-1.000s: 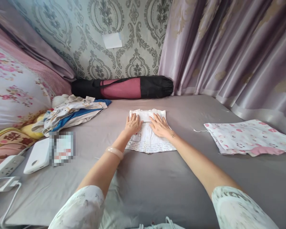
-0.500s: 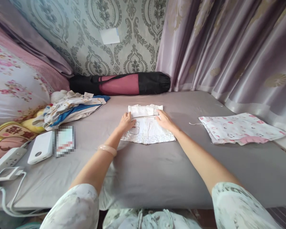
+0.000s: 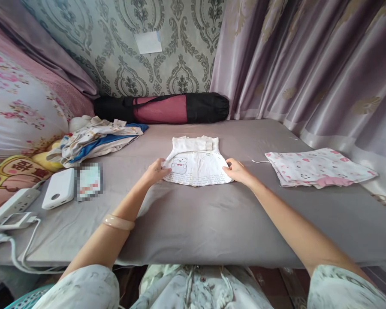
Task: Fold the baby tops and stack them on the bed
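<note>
A small white shirt (image 3: pixel 196 167) lies flat on the grey sheet in front of me, its sleeves folded across the upper part. A line-drawn bear with a red bow and rows of print show on its lower part. My left hand (image 3: pixel 157 171) pinches the shirt's left side edge near the hem, thumb on top. At the opposite edge, my right hand (image 3: pixel 238 171) grips the fabric between thumb and fingers. A pale bangle (image 3: pixel 119 222) circles my left forearm.
A folded white cloth with pink prints (image 3: pixel 321 168) lies at right. Rumpled clothes (image 3: pixel 96 139), a white power bank (image 3: pixel 58 189), a blurred-out flat item (image 3: pixel 89 181) and a power strip (image 3: pixel 11 210) with cables are at left. A black-and-pink roll bag (image 3: pixel 161 108) lies along the wall.
Both hands have moved outward and toward me, from the folded sleeves down to the shirt's side edges near the hem. The bear drawing is now uncovered.
</note>
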`<state>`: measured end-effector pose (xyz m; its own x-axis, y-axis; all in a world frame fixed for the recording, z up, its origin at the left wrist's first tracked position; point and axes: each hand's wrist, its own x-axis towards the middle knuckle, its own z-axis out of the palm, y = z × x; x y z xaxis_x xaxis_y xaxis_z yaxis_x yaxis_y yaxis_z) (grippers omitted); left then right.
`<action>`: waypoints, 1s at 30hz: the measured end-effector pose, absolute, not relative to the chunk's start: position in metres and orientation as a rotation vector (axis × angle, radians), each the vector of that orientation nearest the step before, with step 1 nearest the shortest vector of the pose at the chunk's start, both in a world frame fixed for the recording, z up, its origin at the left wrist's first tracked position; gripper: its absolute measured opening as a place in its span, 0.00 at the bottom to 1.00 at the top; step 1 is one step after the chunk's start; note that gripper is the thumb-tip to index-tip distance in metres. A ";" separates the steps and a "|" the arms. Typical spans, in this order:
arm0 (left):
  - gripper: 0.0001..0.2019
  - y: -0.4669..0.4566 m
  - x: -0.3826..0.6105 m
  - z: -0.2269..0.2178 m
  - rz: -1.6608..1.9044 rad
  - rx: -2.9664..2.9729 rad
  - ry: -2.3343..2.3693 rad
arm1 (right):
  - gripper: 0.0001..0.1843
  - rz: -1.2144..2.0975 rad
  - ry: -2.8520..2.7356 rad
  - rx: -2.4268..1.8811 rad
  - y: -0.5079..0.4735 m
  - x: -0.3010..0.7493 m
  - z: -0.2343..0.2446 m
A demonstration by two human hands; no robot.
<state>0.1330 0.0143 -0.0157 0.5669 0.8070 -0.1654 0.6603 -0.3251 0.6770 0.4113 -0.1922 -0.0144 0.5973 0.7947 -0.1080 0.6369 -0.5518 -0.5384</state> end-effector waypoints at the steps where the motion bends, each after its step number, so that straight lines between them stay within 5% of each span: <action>1: 0.36 0.012 0.130 -0.016 0.272 2.009 1.088 | 0.28 0.508 -1.138 -2.326 -0.198 0.409 -0.013; 4: 0.39 0.008 0.120 -0.013 0.324 1.885 0.899 | 0.35 0.650 -1.139 -2.102 -0.213 0.405 -0.009; 8: 0.25 0.006 0.107 -0.005 0.287 1.920 0.791 | 0.28 0.852 -1.263 -1.958 -0.227 0.409 -0.001; 11: 0.27 0.008 0.100 -0.006 0.184 2.078 0.684 | 0.33 0.889 -1.453 -2.001 -0.233 0.413 0.001; 22: 0.22 0.012 0.106 -0.027 0.504 3.069 0.556 | 0.22 -0.397 -2.050 -2.130 -0.224 0.403 -0.013; 30: 0.24 0.011 0.114 -0.021 0.173 3.115 0.133 | 0.36 -0.085 -2.267 -1.925 -0.213 0.401 -0.020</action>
